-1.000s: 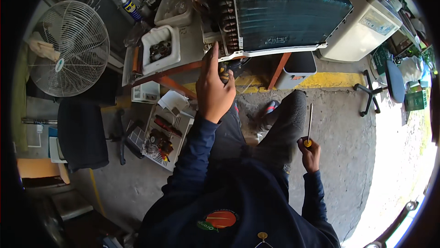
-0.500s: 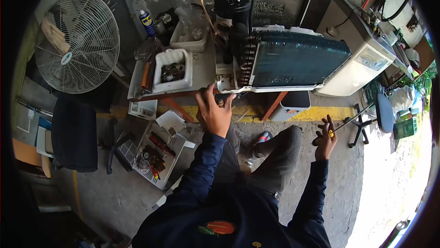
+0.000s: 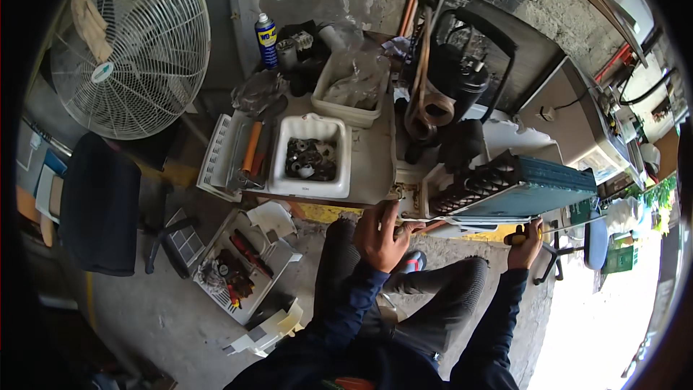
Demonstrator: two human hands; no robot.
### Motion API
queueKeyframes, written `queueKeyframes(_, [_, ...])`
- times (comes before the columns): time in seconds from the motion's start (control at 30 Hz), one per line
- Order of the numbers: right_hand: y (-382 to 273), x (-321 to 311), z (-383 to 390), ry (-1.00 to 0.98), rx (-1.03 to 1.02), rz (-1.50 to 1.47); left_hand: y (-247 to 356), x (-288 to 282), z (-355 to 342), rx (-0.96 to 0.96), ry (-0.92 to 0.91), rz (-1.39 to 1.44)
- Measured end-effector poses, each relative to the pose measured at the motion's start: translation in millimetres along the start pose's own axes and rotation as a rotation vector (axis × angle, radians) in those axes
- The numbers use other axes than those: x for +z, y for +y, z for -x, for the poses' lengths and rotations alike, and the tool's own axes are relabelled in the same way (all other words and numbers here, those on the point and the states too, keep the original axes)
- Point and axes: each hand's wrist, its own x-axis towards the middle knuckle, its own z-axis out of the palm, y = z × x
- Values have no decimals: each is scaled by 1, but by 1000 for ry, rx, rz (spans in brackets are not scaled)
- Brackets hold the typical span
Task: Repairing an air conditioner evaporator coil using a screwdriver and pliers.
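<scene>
R hand [image 3: 532,244] gripping screwdriver [image 3: 515,238], pointing 3 o'clock; L hand [image 3: 382,242] sitting at base rim [image 3: 476,221], can't tell if gripping. Finned coil [image 3: 548,186] standing 2 o'clock of L hand, prob. heavy, stiff, denting easily; hold by rim.

lt hand [image 3: 381,240] at the front lt corner of the unit's base [image 3: 473,222]; rt hand [image 3: 528,243] grips a screwdriver [image 3: 515,238], shaft pointing rt, nr finned coil [image 3: 545,191]. on table [image 3: 374,163]: wht tub [image 3: 312,188] w/ sm. metal parts [image 3: 310,160], bin [image 3: 348,116] w/ clear plastic, blue spray can [image 3: 266,40]. fan [image 3: 141,47] far lt; tool tray [image 3: 287,255] on flr.
</scene>
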Motion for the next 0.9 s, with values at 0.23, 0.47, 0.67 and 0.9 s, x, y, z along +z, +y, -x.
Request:
queueKeyframes(0.23, [-3,15,3,119,-53,103,-14,3,-3,112,24,19])
queueKeyframes(0.47, [0,3,11,103,-72,141,-23,0,-4,97,25,64])
queueKeyframes(0.67, [-3,-4,24,112,-80,144,-16,-3,-3,-20,45,43])
queueKeyframes(0.9, [-18,17,49,69,-65,158,-7,-11,-11,-147,23,99])
